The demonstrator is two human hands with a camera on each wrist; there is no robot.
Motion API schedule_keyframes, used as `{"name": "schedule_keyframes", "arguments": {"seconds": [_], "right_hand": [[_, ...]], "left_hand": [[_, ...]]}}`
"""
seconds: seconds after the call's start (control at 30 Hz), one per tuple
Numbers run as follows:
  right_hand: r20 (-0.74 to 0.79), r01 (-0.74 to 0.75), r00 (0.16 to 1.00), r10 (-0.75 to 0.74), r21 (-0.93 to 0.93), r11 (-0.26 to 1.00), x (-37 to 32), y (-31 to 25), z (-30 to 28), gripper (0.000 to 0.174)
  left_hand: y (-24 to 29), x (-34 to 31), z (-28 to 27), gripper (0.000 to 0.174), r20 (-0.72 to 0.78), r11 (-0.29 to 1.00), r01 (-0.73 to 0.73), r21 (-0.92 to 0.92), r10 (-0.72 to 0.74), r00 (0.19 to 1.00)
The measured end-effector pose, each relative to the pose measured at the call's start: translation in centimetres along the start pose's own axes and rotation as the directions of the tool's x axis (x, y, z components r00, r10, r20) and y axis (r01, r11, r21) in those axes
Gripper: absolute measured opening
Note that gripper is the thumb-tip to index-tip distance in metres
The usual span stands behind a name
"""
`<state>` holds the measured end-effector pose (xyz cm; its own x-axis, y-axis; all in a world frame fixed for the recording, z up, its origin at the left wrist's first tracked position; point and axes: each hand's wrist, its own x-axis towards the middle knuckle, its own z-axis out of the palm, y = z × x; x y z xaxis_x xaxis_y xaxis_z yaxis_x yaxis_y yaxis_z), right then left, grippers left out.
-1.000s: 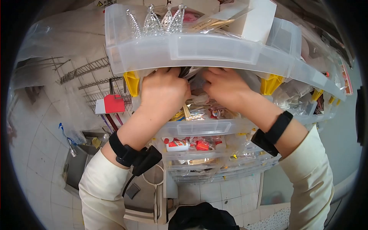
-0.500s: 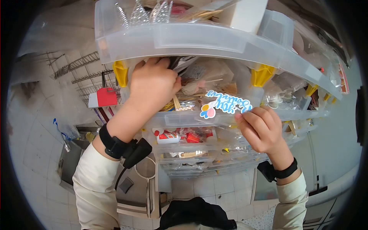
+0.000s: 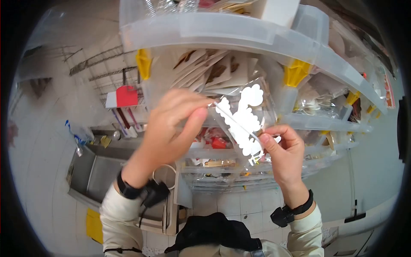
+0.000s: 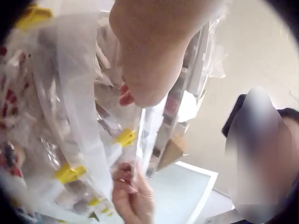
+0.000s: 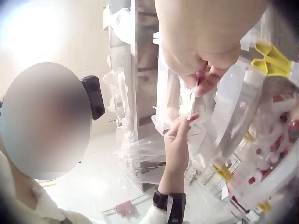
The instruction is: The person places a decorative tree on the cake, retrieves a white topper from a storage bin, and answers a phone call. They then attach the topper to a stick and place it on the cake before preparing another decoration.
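Note:
In the head view a flat birthday cake topper (image 3: 243,122) in a clear plastic sleeve (image 3: 269,105) is held up before the drawers, its plain white back and thin stick showing. My right hand (image 3: 289,152) pinches its lower right part between thumb and fingers. At the upper left corner, the thumb and forefinger of my left hand (image 3: 171,128) close on the end of the stick and sleeve, blurred by motion. The right wrist view shows both hands at opposite ends of the packet. Behind it, an open drawer holds a stack of white cards (image 3: 201,68).
A translucent drawer (image 3: 231,32) juts out above, with yellow clips (image 3: 296,73) beneath. More packed drawers stand below and to the right. A wire rack (image 3: 102,68) and a metal sink (image 3: 107,171) lie to the left.
My left hand has come out from under the upper drawer to the packet. The topper has turned from its blue-lettered front to its white back. My right hand pulled it out earlier.

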<state>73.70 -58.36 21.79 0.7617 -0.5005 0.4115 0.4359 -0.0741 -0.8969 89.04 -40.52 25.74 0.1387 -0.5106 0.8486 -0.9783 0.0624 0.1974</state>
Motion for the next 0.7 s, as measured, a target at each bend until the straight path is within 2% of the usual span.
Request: {"name": "schedule_keyframes", "arguments": {"seconds": [0.03,0.07,0.1,0.13,0.2,0.27,0.33,0.37,0.4,0.43,0.47,0.53,0.57,0.67,0.7], "right_hand": [[0.032,-0.014,0.999,0.013,0.052,0.999,-0.4,0.7,0.4,0.014],[0.065,-0.025,0.998,0.021,0.065,0.998,-0.8,1.4,1.0,0.014],[0.096,-0.026,0.995,0.019,0.076,0.997,-1.2,1.9,1.5,0.014],[0.127,-0.029,0.992,0.018,0.087,0.996,-1.7,2.5,2.1,0.014],[0.224,-0.041,0.974,0.015,0.108,0.993,-2.6,4.1,2.8,0.015],[0.367,-0.016,0.93,0.014,0.002,1.0,-3.3,5.6,3.2,0.016],[0.496,-0.091,0.868,0.033,0.093,0.991,-4.4,5.2,4.4,0.019],[0.59,-0.226,0.804,0.08,0.179,0.957,-4.8,5.5,4.6,0.023],[0.68,-0.368,0.724,0.116,0.239,0.899,-5.4,5.7,4.8,0.028],[0.734,-0.387,0.668,0.121,0.204,0.899,-6.1,5.8,5.3,0.035],[0.782,-0.43,0.611,0.12,0.201,0.88,-6.3,6.4,5.3,0.035],[0.797,-0.415,0.598,0.081,0.222,0.882,-8.3,7.1,6.5,0.034],[0.811,-0.323,0.585,-0.012,0.246,0.914,-9.1,7.9,7.2,0.035],[0.899,-0.449,0.427,-0.099,0.306,0.84,-12.4,7.6,9.3,0.035],[0.939,-0.556,0.316,-0.133,0.297,0.776,-13.3,7.6,9.9,0.035]], "left_hand": [[1.2,-1.6,0.1,0.016,-0.003,1.0,0.02,0.025,-0.019,1.0],[2.6,-3.3,0.6,0.018,0.027,0.862,0.289,-0.417,-0.306,0.952],[3.7,-4.7,1.0,0.02,0.161,0.479,0.449,-0.755,-0.528,0.834],[4.6,-6.0,1.2,0.02,0.136,0.491,0.455,-0.743,-0.555,0.821],[6.2,-8.7,1.5,0.024,0.218,0.377,0.537,-0.755,-0.628,0.747],[7.6,-11.1,2.1,0.02,0.095,0.411,0.565,-0.716,-0.743,0.662],[9.8,-13.3,1.7,0.019,0.005,0.382,0.568,-0.729,-0.827,0.562],[11.3,-13.9,1.6,0.018,-0.02,0.299,0.522,-0.798,-0.88,0.474],[12.7,-15.0,1.4,0.018,-0.077,0.322,0.526,-0.787,-0.897,0.435],[14.2,-16.2,1.4,0.019,-0.12,0.304,0.541,-0.784,-0.93,0.348],[15.5,-16.9,1.8,0.021,-0.164,0.28,0.559,-0.78,-0.954,0.25],[19.2,-18.8,1.5,0.021,-0.27,0.317,0.588,-0.744,-0.948,0.169],[21.1,-19.5,1.4,0.022,-0.316,0.331,0.618,-0.713,-0.939,0.139],[27.2,-21.5,1.4,0.023,-0.463,0.342,0.658,-0.671,-0.887,-0.012],[29.1,-22.3,1.5,0.022,-0.512,0.338,0.675,-0.655,-0.856,-0.069]]}}
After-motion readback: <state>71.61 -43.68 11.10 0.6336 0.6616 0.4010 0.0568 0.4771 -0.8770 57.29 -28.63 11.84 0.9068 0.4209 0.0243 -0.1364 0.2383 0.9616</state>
